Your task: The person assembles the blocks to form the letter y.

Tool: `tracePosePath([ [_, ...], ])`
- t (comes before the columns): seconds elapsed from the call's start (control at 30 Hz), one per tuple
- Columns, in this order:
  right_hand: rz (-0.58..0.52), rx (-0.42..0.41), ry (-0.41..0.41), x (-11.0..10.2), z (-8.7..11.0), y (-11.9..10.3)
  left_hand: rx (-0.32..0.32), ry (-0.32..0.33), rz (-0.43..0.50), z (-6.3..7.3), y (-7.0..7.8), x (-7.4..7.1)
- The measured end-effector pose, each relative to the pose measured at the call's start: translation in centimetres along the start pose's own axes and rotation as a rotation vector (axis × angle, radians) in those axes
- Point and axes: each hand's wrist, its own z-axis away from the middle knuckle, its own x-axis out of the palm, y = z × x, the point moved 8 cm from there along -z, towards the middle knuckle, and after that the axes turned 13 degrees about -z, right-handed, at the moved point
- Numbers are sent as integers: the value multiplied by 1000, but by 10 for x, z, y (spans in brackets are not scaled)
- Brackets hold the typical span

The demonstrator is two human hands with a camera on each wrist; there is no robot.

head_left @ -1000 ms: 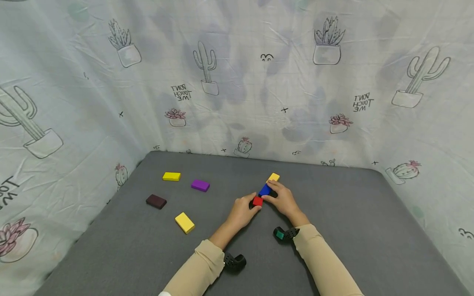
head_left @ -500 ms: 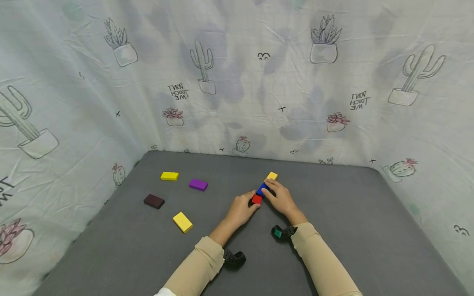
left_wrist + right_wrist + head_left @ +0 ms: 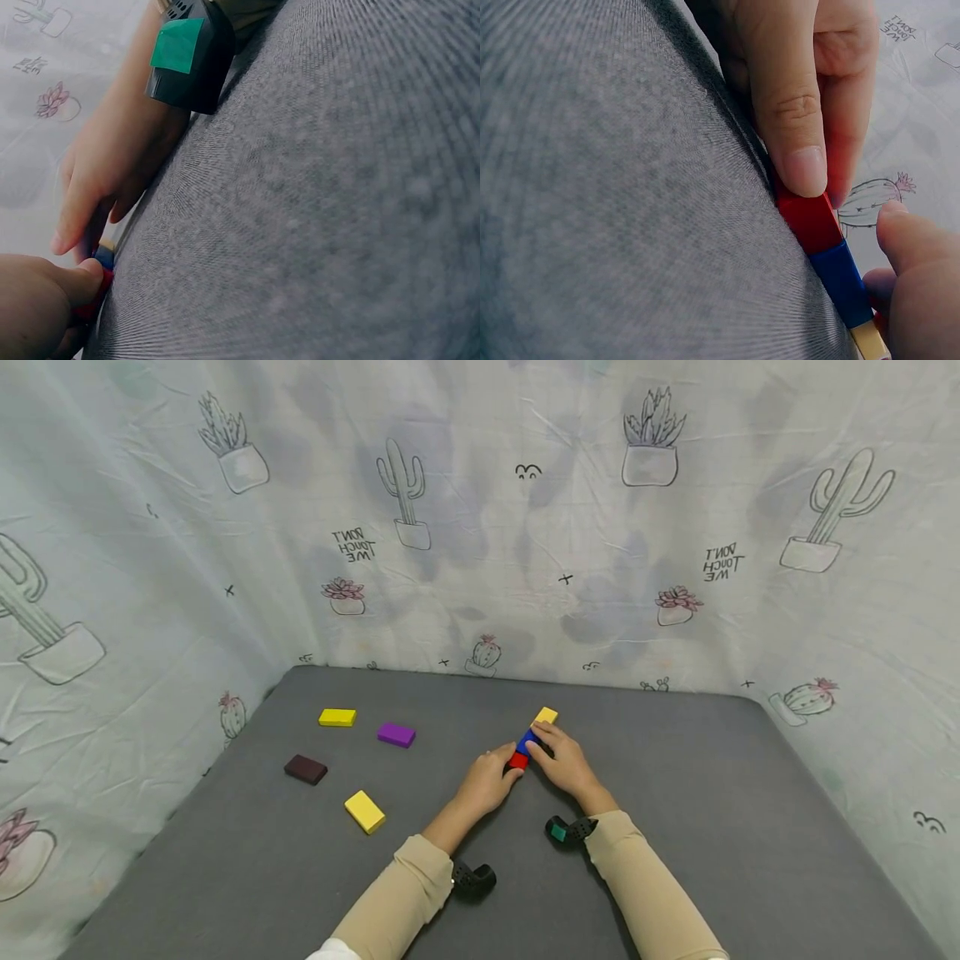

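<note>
My left hand (image 3: 482, 787) pinches a red block (image 3: 810, 223), its thumb lying over the near end. A blue block (image 3: 841, 281) touches the red one, and a pale yellow block (image 3: 868, 339) follows, so the three form a straight slanting row on the grey table. Around the blue block rests my right hand (image 3: 570, 770). In the right wrist view its thumb is raised clear of the row, while another finger sits beside the blue block; whether that finger presses is hard to tell. Fingers hide parts of the row in the head view.
Left on the grey table (image 3: 450, 702) lie a bright yellow block (image 3: 337, 717), a purple block (image 3: 396, 735), a dark brown block (image 3: 305, 769) and a pale yellow block (image 3: 365, 812). A cactus-print curtain (image 3: 480, 527) surrounds the table's back and sides.
The right thumb has shifted from beside the red block up along the blue one, and the red and blue blocks now sit closer in line. The left hand keeps its pinch.
</note>
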Motion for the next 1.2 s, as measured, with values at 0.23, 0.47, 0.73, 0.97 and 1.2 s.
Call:
tracePosePath([
  [0.23, 16, -3, -11, 1, 0, 0, -15, 8, 19, -1, -1, 1],
  [0.47, 84, 58, -41, 4, 1, 4, -41, -16, 15, -4, -3, 7],
  [0.73, 133, 82, -60, 6, -1, 7, -52, -2, 58, -6, -5, 7],
  [0.97, 138, 68, -61, 6, -3, 4, -44, -10, 73, -4, -6, 4],
  [1.2, 129, 73, -51, 4, -1, 3, -34, -11, 108, -1, -5, 2],
])
